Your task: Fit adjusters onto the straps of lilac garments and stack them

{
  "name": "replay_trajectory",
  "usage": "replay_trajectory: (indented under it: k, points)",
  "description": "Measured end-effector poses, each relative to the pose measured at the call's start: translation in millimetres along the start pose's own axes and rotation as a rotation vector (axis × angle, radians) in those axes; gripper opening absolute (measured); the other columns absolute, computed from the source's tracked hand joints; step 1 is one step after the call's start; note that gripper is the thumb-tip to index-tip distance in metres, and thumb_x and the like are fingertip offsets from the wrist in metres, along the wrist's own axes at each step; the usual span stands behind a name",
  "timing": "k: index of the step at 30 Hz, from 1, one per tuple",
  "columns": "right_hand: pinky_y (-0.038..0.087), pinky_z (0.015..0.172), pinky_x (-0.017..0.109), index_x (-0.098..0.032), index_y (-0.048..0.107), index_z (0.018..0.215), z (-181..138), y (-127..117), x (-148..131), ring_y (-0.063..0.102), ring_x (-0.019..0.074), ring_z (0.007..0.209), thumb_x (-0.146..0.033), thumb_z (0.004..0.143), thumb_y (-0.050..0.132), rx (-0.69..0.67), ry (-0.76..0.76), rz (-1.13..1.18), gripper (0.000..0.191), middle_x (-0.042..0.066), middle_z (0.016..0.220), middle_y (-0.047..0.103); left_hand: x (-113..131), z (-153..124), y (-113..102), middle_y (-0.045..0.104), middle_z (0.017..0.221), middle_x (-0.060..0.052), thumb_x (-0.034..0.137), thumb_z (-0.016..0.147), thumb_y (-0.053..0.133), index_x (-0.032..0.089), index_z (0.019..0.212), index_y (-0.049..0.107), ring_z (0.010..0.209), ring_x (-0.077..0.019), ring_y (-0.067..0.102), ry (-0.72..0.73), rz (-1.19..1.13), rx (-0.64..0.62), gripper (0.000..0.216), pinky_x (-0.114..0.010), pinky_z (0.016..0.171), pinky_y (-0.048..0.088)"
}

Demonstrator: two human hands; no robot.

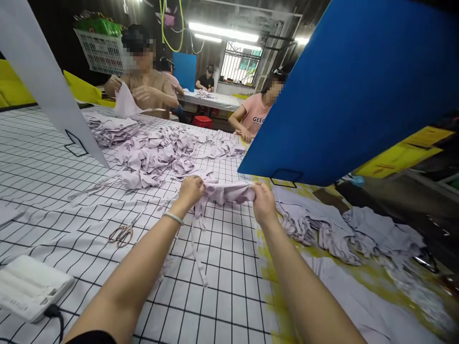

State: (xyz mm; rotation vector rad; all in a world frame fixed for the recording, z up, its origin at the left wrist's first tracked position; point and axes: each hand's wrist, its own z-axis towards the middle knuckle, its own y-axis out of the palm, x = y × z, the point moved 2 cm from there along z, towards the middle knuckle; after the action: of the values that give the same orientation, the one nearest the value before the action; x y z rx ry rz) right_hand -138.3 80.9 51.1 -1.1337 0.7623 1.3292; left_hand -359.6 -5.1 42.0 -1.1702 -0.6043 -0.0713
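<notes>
Between my two hands a pale lilac garment piece [229, 192] is stretched above the table, its exact kind unclear. My left hand [191, 191] is closed on its left end, and a thin bracelet circles that wrist. The right end is gripped by my right hand [264, 203]. A narrow fabric strap [196, 255] hangs below the piece and trails onto the grid-patterned cloth. Left of my left forearm lie scissors [122, 234] with copper-coloured handles. Just beyond my hands spreads a loose heap of lilac fabric pieces [154, 155].
A blue panel [333, 95] stands at the right, a white panel [53, 81] at the left. Stacked lilac fabric [315, 220] lies right of my right arm. At the lower left sits a white box [34, 286] with a black cable. Co-workers sit across the table, one holding fabric [125, 101].
</notes>
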Motion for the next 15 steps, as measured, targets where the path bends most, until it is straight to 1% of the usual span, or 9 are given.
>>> replay_trajectory:
  k: [3,5,6,7,8,10,11,13,15]
  points:
    - [0.048,0.067,0.029,-0.024,0.048,0.084,-3,-26,-31,0.057,0.0169,0.072,-0.043,0.082,0.053,0.044,-0.001,0.225,0.020,-0.001,0.074,0.055,18,-11,-30,0.068,0.118,-0.010,0.018,0.094,0.043,0.017,0.099,0.069,0.117,-0.0225,0.059,0.032,-0.058,0.076,0.027,-0.038,0.108,0.045]
    - [0.049,0.069,0.029,-0.025,0.050,0.086,-12,-40,-58,0.059,0.0174,0.076,-0.043,0.079,0.060,-0.016,0.007,0.373,0.021,-0.001,0.077,0.057,35,-31,-47,0.066,0.121,-0.011,0.019,0.093,0.045,0.016,0.101,0.068,0.120,-0.0229,0.057,0.047,-0.163,0.139,0.024,-0.040,0.109,0.044]
    - [0.050,0.070,0.029,-0.025,0.052,0.086,-19,-46,-72,0.060,0.0178,0.077,-0.042,0.079,0.063,-0.080,0.020,0.409,0.021,-0.001,0.079,0.058,46,-44,-52,0.064,0.126,-0.011,0.022,0.092,0.049,0.017,0.105,0.066,0.123,-0.0236,0.055,0.080,-0.253,0.133,0.023,-0.041,0.110,0.042]
    - [0.050,0.070,0.030,-0.025,0.054,0.087,-28,-52,-86,0.061,0.0181,0.077,-0.042,0.079,0.064,-0.160,0.038,0.414,0.021,-0.001,0.080,0.059,58,-59,-54,0.061,0.133,-0.011,0.026,0.090,0.055,0.018,0.114,0.064,0.128,-0.0246,0.052,0.137,-0.364,0.084,0.027,-0.042,0.112,0.041]
    - [0.051,0.068,0.030,-0.025,0.056,0.087,-39,-59,-100,0.061,0.0183,0.076,-0.042,0.080,0.065,-0.242,0.061,0.407,0.021,-0.001,0.080,0.060,70,-76,-53,0.056,0.140,-0.011,0.030,0.087,0.062,0.019,0.125,0.059,0.132,-0.0257,0.049,0.215,-0.489,-0.008,0.040,-0.042,0.113,0.041]
    - [0.050,0.063,0.030,-0.024,0.059,0.088,-62,-75,-125,0.061,0.0176,0.071,-0.043,0.080,0.068,-0.383,0.111,0.387,0.023,0.000,0.078,0.060,96,-111,-47,0.052,0.145,-0.010,0.036,0.080,0.071,0.023,0.143,0.045,0.133,-0.0277,0.049,0.367,-0.739,-0.266,0.070,-0.042,0.108,0.046]
    - [0.049,0.059,0.029,-0.023,0.060,0.088,-73,-85,-134,0.059,0.0166,0.067,-0.044,0.079,0.070,-0.430,0.131,0.378,0.024,-0.001,0.076,0.059,106,-129,-44,0.056,0.140,-0.010,0.036,0.078,0.073,0.024,0.144,0.043,0.128,-0.0279,0.054,0.408,-0.848,-0.388,0.073,-0.040,0.102,0.051]
    - [0.045,0.052,0.026,-0.023,0.062,0.089,-93,-108,-146,0.056,0.0143,0.059,-0.045,0.078,0.074,-0.479,0.158,0.352,0.027,-0.001,0.073,0.059,119,-158,-41,0.068,0.117,-0.009,0.034,0.080,0.069,0.021,0.132,0.055,0.105,-0.0247,0.065,0.401,-0.984,-0.567,0.055,-0.036,0.085,0.058]
    - [0.040,0.047,0.024,-0.023,0.062,0.090,-108,-131,-144,0.053,0.0126,0.054,-0.045,0.077,0.076,-0.498,0.188,0.292,0.030,-0.002,0.071,0.059,120,-182,-45,0.068,0.092,-0.005,0.027,0.082,0.063,0.018,0.112,0.064,0.080,-0.0185,0.066,0.329,-0.970,-0.645,0.031,-0.030,0.070,0.058]
